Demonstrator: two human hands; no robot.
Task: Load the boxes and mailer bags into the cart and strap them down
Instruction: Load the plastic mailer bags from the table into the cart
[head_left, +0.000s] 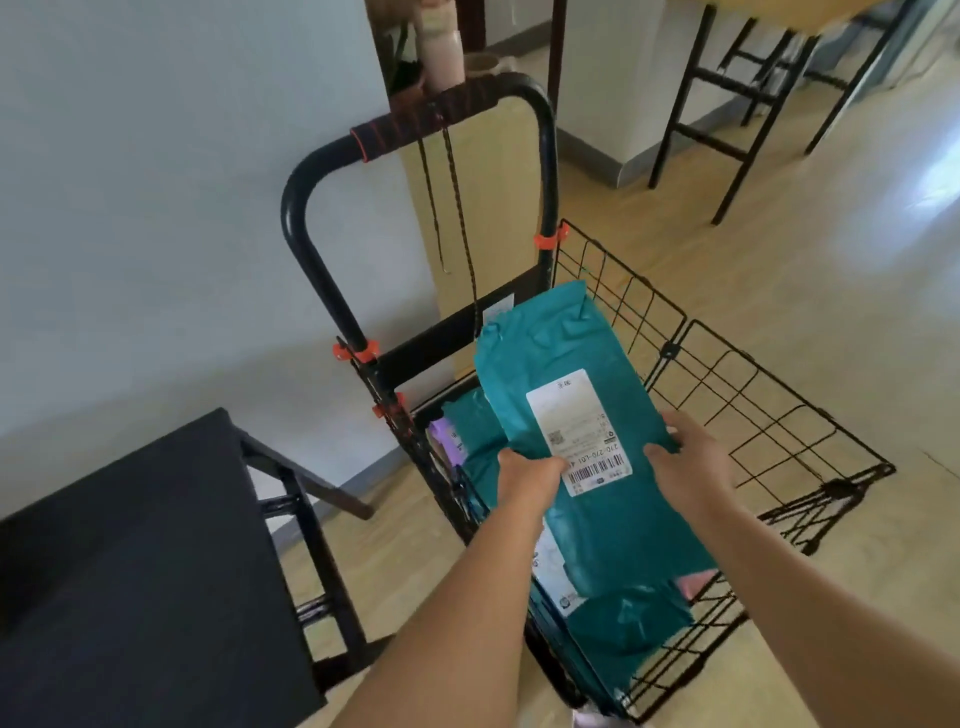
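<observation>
The cart (546, 171) stands on a pale wood-look floor (779, 291), close to a plain white wall (156, 208) on its left. A black tabletop (130, 571) on black legs sits just left of the cart. Black-legged tables (685, 104) stand well beyond it to the right, and a tan panel (493, 197) rises right behind it.

The cart has a black tube frame with orange clips (545, 240) and black wire-grid sides, and the right side is folded outward onto the floor. A red-and-black elastic cord (415, 124) is wound round the top bar, with its ends dangling down behind the frame.

A teal mailer bag (561, 343), glossy and wrinkled, is held tilted over the cart's basket, its far end leaning toward the frame. The left hand (530, 467) grips its left edge, fingers curled onto the bag. The right hand (691, 457) pinches its right edge, thumb on top and fingers underneath.

More teal mailer bags (634, 618) already lie inside the basket below it. A purple bag (441, 436) is tucked against the basket's left wall.

The held bag carries a white shipping label (576, 431), upside down from here, with a barcode (595, 470), a small QR square and digits that seem to read "270-L01". The remaining print is too blurred to read.
</observation>
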